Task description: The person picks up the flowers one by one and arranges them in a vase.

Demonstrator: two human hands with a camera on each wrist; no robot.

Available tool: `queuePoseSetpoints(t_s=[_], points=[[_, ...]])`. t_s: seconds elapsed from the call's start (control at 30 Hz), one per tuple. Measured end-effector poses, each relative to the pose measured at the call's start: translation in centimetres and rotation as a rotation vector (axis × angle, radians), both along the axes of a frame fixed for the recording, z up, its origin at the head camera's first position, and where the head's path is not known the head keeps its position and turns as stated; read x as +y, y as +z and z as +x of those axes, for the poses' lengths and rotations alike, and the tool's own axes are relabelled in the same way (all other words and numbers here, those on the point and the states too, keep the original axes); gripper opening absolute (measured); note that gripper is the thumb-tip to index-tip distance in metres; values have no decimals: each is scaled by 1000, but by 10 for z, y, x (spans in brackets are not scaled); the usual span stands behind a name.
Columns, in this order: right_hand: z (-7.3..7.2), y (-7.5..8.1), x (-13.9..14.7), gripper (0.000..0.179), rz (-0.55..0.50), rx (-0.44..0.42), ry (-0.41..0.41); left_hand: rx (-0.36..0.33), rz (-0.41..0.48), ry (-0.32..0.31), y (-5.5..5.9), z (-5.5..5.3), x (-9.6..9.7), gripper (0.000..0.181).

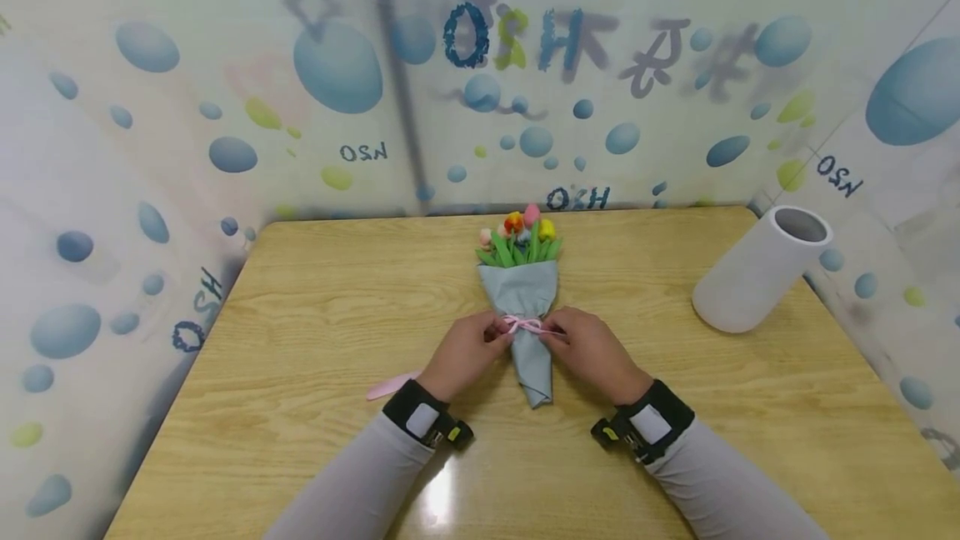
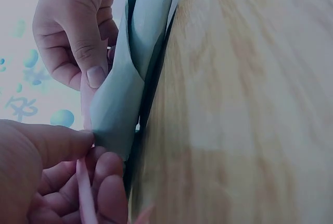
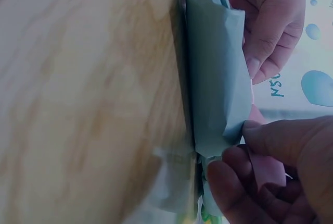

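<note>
A wrapped bouquet (image 1: 521,287) lies lengthwise on the tabletop (image 1: 330,290), blooms (image 1: 514,223) pointing away. Left hand (image 1: 467,350) and right hand (image 1: 591,348), equally near, pinch its pink ribbon (image 1: 526,324) from either side.

Glare (image 1: 439,490) whitens the table (image 1: 322,315) in the bright head view; the 2 wrist views are dim.

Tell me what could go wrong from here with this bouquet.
The pink ribbon, pinched by the left hand and right hand, might slacken if either lets go too soon. Pulling hard could crumple the blue-grey wrap where the ribbon crosses it. The flowers poke out of the wrap's wide end, so a jolt might shift them.
</note>
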State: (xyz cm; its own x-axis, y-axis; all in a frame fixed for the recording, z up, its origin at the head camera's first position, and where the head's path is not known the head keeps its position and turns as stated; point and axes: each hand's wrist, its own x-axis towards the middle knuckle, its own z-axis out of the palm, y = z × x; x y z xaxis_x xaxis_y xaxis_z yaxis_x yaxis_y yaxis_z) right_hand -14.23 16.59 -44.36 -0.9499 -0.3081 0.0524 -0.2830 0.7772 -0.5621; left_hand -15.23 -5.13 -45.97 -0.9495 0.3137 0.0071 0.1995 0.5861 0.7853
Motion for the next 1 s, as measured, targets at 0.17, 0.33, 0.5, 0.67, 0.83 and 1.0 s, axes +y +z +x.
queuePoseSetpoints(t_s=[0.17, 0.33, 0.5, 0.67, 0.83, 1.0], points=[[1, 0, 0, 7, 3, 1, 5, -42, 20, 21, -2, 0, 0, 11], [2, 1, 1, 6, -2, 22, 15, -57, 27, 31, -4, 0, 0, 11], [4, 0, 4, 5, -16, 30, 14, -63, 31, 32, -4, 0, 0, 11], [5, -3, 12, 5, -9, 54, 8, -59, 28, 32, -3, 0, 0, 11], [6, -2, 19, 6, 12, 43, -1, -42, 28, 31, -4, 0, 0, 10], [8, -1, 24, 6, 29, 36, -6, -49, 41, 29, -4, 0, -1, 10]])
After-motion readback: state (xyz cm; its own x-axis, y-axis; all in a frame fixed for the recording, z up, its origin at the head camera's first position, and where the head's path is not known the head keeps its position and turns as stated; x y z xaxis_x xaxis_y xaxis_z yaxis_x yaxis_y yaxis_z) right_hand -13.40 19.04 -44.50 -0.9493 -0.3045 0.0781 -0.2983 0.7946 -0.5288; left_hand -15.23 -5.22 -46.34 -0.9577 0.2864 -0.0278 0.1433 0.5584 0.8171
